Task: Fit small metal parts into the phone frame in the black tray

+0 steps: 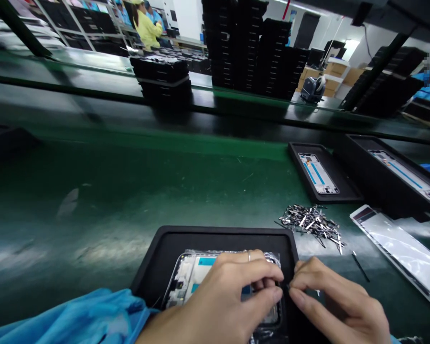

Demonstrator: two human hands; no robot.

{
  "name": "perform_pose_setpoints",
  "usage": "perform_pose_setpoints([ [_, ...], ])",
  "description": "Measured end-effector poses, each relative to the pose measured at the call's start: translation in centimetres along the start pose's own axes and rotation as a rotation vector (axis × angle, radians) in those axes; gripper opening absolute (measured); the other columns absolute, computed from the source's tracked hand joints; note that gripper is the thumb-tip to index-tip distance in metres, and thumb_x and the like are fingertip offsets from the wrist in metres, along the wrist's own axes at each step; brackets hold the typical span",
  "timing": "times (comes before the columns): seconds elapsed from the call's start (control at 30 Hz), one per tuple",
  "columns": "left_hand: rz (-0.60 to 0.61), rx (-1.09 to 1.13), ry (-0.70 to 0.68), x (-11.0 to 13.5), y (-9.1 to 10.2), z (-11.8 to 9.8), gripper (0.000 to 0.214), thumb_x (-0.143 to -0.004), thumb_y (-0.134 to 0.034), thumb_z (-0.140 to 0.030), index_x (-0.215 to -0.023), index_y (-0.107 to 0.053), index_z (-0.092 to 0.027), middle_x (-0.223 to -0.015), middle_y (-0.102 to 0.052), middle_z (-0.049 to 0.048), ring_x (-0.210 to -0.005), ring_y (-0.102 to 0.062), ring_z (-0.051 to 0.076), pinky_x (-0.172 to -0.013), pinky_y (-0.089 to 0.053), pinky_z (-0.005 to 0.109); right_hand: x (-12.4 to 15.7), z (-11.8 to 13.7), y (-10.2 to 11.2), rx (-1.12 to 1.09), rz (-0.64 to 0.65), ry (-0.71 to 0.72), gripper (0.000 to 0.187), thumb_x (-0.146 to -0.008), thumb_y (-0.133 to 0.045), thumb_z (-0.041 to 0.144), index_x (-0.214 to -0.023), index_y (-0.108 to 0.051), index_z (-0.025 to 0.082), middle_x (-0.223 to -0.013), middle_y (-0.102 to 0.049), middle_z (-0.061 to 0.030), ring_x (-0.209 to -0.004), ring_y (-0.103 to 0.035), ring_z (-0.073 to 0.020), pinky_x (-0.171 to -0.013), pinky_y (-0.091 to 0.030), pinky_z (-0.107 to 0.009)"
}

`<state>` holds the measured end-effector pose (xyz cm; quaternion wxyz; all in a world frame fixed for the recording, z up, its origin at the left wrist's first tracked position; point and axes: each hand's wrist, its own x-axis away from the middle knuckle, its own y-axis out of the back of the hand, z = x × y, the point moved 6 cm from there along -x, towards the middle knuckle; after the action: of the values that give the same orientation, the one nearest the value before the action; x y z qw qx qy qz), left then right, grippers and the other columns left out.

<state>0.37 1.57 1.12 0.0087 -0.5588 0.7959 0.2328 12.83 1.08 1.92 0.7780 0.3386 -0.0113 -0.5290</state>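
A phone mid-frame (pixel 182 279) with blue strips lies in a black foam tray (pixel 222 231) at the bottom middle, with clear film along its edges. My left hand (pixel 229 291) covers much of it, a ring on one finger. Its fingers are curled, the thumb and index tips close together near the frame's right side; what they hold, if anything, is hidden. Over the tray's right edge, my right hand (pixel 337 301) is closed in a pinch. A tiny dark bit shows at its fingertips, too small to name.
A heap of small dark and silver strips (pixel 310 223) lies right of the tray, near a single black strip (pixel 360 266) and a white flat packet (pixel 401 253). Two more trays (pixel 344 179) (pixel 387 186) hold phone frames. Black tray stacks (pixel 232 48) stand behind the green bench (pixel 111 191).
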Motion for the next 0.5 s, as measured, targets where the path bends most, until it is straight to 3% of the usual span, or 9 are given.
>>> perform_pose_setpoints([
  [0.1,0.02,-0.033,0.112,-0.1,0.3,0.7,0.013,-0.074,-0.055,-0.008,-0.067,-0.063,-0.014,-0.059,-0.054,-0.004,-0.056,-0.049,0.006,-0.053,-0.034,0.014,0.1,-1.0,-0.1,-0.059,-0.038,-0.126,0.013,-0.08,-0.051,0.019,-0.069,-0.057,0.019,-0.064,-0.056,0.0005,-0.06,-0.054,-0.0117,-0.054,-0.042,-0.02],
  [0.2,0.015,-0.018,0.165,-0.4,0.9,0.9,0.015,-0.075,-0.053,-0.008,-0.063,-0.061,-0.014,-0.056,-0.05,-0.0049,-0.055,-0.047,0.006,-0.052,-0.032,0.015,0.0,-1.3,0.0,-0.019,-0.104,-0.157,0.013,-0.081,-0.051,0.021,-0.071,-0.059,0.019,-0.067,-0.058,0.0001,-0.062,-0.055,-0.0116,-0.056,-0.042,-0.019],
  [0.33,0.066,0.002,0.302,-1.4,1.9,1.9,0.016,-0.076,-0.051,-0.009,-0.063,-0.059,-0.014,-0.06,-0.052,-0.0044,-0.057,-0.046,0.007,-0.054,-0.033,0.018,-0.8,-0.8,0.4,0.098,-0.103,-0.066,0.008,-0.081,-0.052,0.017,-0.075,-0.057,0.019,-0.071,-0.059,0.0,-0.066,-0.056,-0.0115,-0.058,-0.044,-0.018],
  [0.5,0.076,-0.206,0.35,-3.0,4.1,3.3,0.015,-0.078,-0.052,-0.01,-0.066,-0.061,-0.015,-0.069,-0.051,-0.0016,-0.065,-0.047,0.011,-0.059,-0.033,0.022,-1.6,-0.7,0.4,0.319,-0.012,0.086,0.006,-0.082,-0.05,0.014,-0.083,-0.054,0.019,-0.078,-0.056,-0.001,-0.074,-0.056,-0.0112,-0.064,-0.047,-0.018],
])
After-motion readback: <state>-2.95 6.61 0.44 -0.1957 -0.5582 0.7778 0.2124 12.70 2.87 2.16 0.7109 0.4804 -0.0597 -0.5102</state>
